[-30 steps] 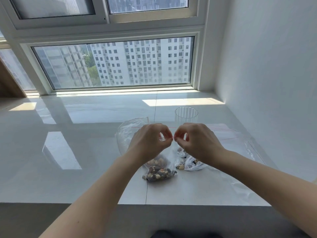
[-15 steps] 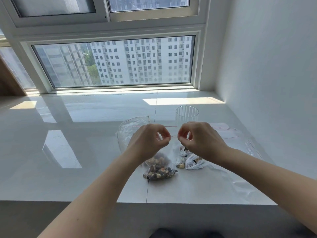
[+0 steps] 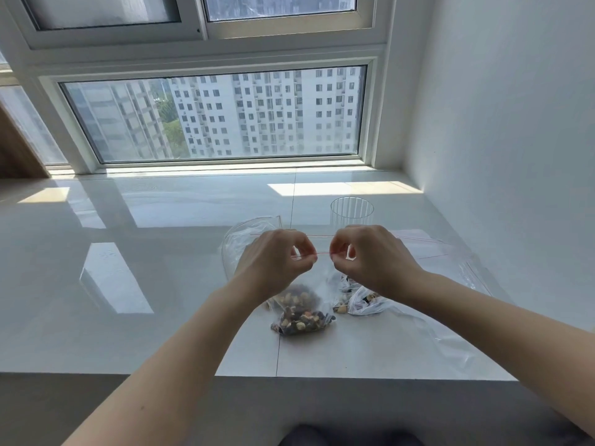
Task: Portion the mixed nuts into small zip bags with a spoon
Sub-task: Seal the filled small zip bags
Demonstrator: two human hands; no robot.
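Both hands are pinching the red zip strip of a small zip bag [image 3: 302,312] of mixed nuts, just in front of the ribbed clear cup [image 3: 352,211] – left hand [image 3: 277,262] and right hand [image 3: 370,259] each with thumb and forefinger pressed on the strip, other fingers curled. The bag's bottom is resting on the white sill [image 3: 128,284]. A second nut bag [image 3: 360,300] is lying right of it. Likely risk – an uneven press leaving the seal gapped, so nuts are spilling later

Pinching the red zip strip of a small zip bag [image 3: 317,286] with left hand [image 3: 277,257] and right hand [image 3: 370,257], above nut-filled bags [image 3: 302,320] on the bench [image 3: 128,284]; clear cup [image 3: 352,211] behind.
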